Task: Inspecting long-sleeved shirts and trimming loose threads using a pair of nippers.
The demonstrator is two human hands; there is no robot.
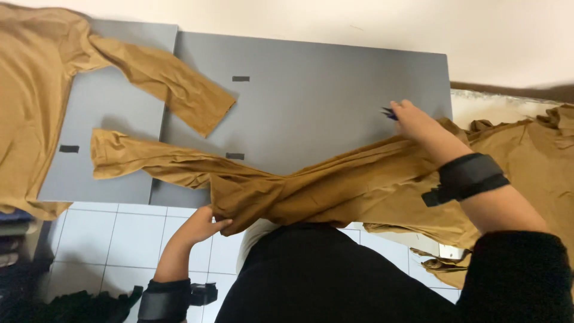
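Note:
A mustard-brown long-sleeved garment (311, 185) lies stretched across the grey table (311, 96), one sleeve trailing to the left. My left hand (203, 224) grips the bunched cloth at the table's near edge. My right hand (415, 122) rests on the garment's far right part, fingers closed on the fabric beside a small dark blue item (387, 112) at its fingertips. Both wrists wear black bands.
A second brown garment (36, 90) lies spread at the left, its sleeve (173, 84) reaching onto the table. More brown cloth (538, 155) is piled at the right. Black tape marks (241, 78) dot the grey surface. White tiled floor (125, 239) shows below; folded dark clothes (15, 239) sit lower left.

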